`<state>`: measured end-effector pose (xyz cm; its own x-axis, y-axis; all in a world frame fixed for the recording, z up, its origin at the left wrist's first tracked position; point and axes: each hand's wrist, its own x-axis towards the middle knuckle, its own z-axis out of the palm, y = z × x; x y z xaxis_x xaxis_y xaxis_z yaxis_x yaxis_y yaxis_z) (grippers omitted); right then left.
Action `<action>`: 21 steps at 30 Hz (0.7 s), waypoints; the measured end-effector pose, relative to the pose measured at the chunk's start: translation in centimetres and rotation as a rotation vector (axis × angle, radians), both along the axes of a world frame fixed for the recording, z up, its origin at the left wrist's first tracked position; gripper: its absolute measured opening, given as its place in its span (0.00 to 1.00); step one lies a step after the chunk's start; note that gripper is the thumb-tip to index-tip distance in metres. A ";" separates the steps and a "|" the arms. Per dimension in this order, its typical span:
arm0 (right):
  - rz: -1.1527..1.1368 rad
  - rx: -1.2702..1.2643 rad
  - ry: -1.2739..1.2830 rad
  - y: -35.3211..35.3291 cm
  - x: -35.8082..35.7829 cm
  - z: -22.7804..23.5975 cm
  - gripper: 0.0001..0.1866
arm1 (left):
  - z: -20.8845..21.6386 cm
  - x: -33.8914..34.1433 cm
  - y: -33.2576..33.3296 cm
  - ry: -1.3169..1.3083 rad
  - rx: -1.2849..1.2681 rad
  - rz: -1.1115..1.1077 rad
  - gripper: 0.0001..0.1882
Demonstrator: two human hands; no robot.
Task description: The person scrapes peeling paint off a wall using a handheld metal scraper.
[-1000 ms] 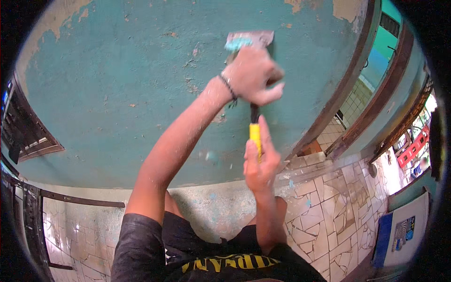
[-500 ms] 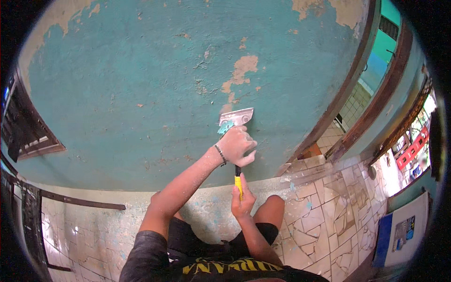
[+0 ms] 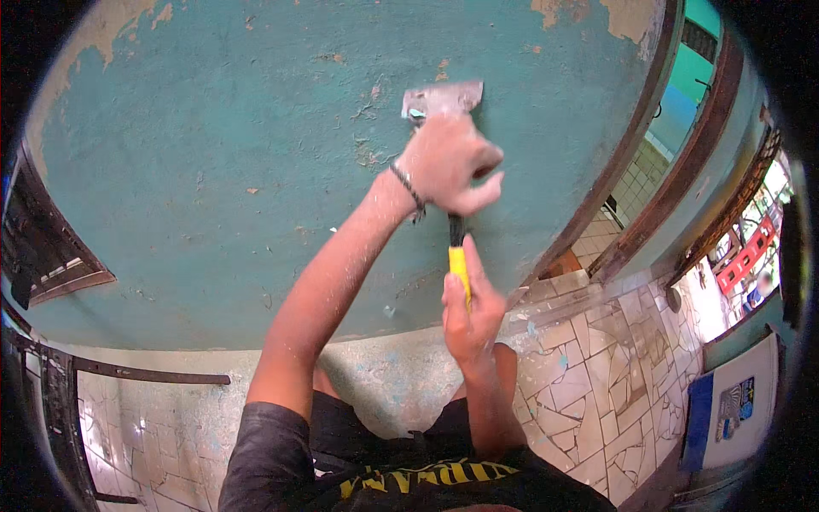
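Note:
A long-handled wall scraper [image 3: 457,256] with a wide, pale metal blade lies against the teal painted wall [image 3: 256,154]. My left hand [image 3: 452,162] is closed round its upper end, just below the blade, and looks slightly blurred. Lower down, my right hand [image 3: 473,320] grips the yellow part of the handle, its index finger stretched along it. Whitish dust coats my left hand and forearm, with a dark bracelet on the wrist. My hands and the tool's head cover most of the bare patch beneath the blade.
Beige patches of peeled wall [image 3: 94,34] show near the top. A dark wooden door frame [image 3: 674,183] stands at the right, and a dark wooden window [image 3: 51,243] at the left. Paint flakes lie on the cracked-tile floor [image 3: 589,375]. A white-and-blue panel [image 3: 738,410] is at lower right.
Both hands have pushed the scraper up the wall and slightly right, its blade now near the top of the bare patch. Small flakes have come loose and are falling below.

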<state>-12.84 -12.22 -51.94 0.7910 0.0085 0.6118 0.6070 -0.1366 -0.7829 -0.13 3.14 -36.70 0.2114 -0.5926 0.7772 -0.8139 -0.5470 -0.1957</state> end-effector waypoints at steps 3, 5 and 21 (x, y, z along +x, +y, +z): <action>0.050 0.028 0.000 0.5 1.5 3.8 0.26 | 4.4 0.7 0.5 -0.100 0.001 0.020 0.19; 0.021 0.022 -0.109 0.7 2.9 5.6 0.26 | 7.2 0.9 0.6 -0.145 0.022 0.062 0.20; 0.093 0.068 -0.027 0.8 3.1 2.3 0.27 | 3.6 0.5 0.5 -0.121 0.038 0.135 0.15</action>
<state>-9.71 -11.42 -49.68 0.7722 0.0389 0.6342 0.6352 -0.0261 -0.7719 0.38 3.68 -33.10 0.1970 -0.5944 0.7797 -0.7029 -0.6400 -0.3104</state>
